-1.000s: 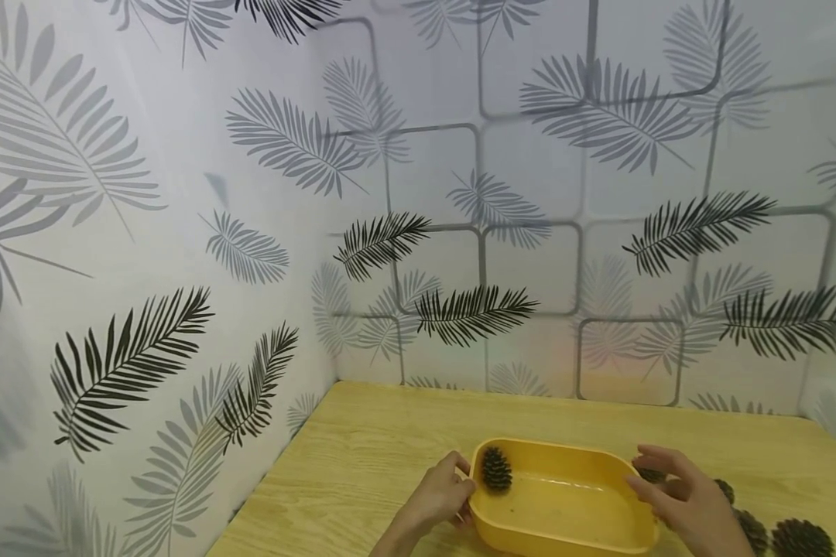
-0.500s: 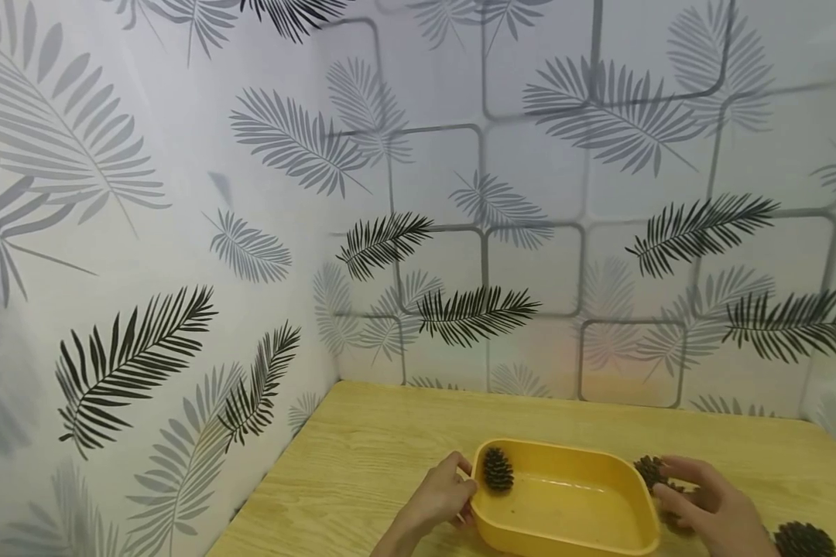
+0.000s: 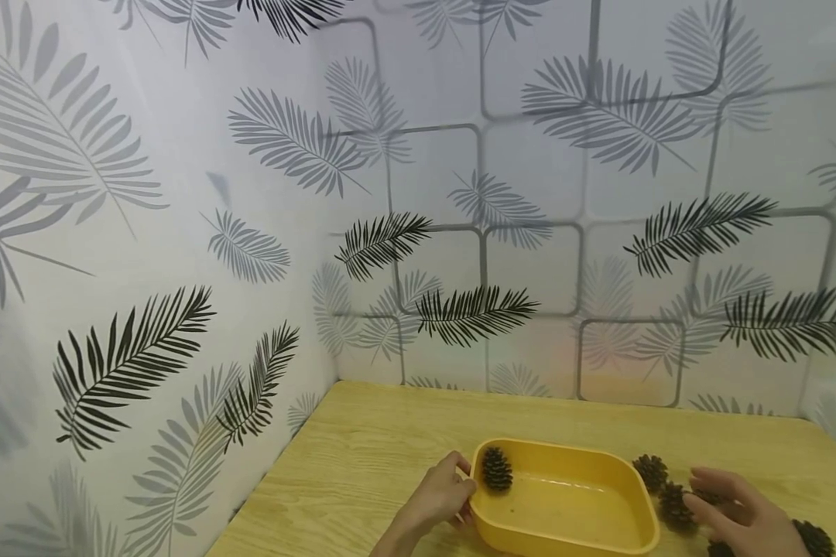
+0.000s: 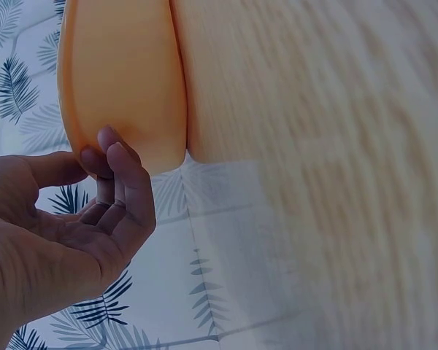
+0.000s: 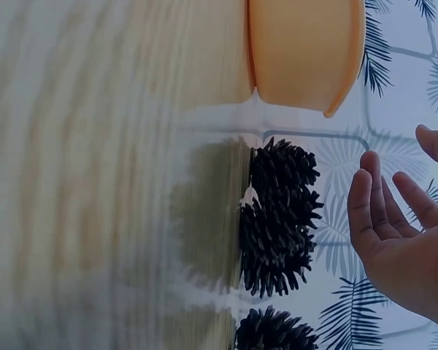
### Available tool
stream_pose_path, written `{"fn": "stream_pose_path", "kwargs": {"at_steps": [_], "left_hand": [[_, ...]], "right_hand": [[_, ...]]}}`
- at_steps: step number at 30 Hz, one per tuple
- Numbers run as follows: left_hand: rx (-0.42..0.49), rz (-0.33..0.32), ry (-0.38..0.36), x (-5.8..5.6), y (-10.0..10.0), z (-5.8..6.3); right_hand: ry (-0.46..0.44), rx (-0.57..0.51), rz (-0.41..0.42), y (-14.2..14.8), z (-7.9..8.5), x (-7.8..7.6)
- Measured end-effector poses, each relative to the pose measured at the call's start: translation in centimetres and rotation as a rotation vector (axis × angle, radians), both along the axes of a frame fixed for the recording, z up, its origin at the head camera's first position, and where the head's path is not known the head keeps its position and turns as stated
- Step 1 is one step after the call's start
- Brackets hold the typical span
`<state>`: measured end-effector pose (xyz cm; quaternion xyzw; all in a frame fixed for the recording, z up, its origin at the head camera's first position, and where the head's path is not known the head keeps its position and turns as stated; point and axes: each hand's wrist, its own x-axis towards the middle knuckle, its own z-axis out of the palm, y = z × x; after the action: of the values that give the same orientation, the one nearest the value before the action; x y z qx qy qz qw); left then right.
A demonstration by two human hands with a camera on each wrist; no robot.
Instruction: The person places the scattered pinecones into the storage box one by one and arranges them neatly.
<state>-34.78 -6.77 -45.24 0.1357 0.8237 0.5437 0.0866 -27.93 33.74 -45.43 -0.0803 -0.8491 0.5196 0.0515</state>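
A yellow plastic tub (image 3: 564,507) stands on the table, with one pine cone (image 3: 497,469) inside at its left end. My left hand (image 3: 439,493) pinches the tub's left rim between thumb and fingers; the left wrist view shows that grip on the tub wall (image 4: 124,80). To the right of the tub my right hand (image 3: 748,510) hovers over several loose pine cones (image 3: 676,508). Its fingers are spread and hold nothing in the right wrist view, where the dark cones (image 5: 277,226) sit apart from the hand (image 5: 405,251). In the head view the hand partly hides some cones.
Another pine cone (image 3: 651,473) lies close to the tub's right end, and one more (image 3: 815,538) sits farther right. The wood-grain table (image 3: 376,433) meets a leaf-patterned wall covering (image 3: 529,271) at the back and left.
My right hand has moved rightward from the tub's right rim to over the loose pine cones, uncovering those nearest the tub. The left hand, tub and cone inside have stayed put.
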Motion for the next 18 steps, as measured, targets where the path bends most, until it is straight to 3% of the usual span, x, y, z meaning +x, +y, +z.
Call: {"fn": "stream_pose_path", "kwargs": {"at_steps": [10, 18], "left_hand": [[-0.009, -0.006, -0.011, -0.1, -0.1, 0.0], [-0.009, -0.001, 0.005, 0.0, -0.1, -0.1]], "right_hand": [[-0.045, 0.015, -0.002, 1.7, -0.3, 0.1], [-0.054, -0.017, 0.085, 3.5, -0.7, 0.4]]}}
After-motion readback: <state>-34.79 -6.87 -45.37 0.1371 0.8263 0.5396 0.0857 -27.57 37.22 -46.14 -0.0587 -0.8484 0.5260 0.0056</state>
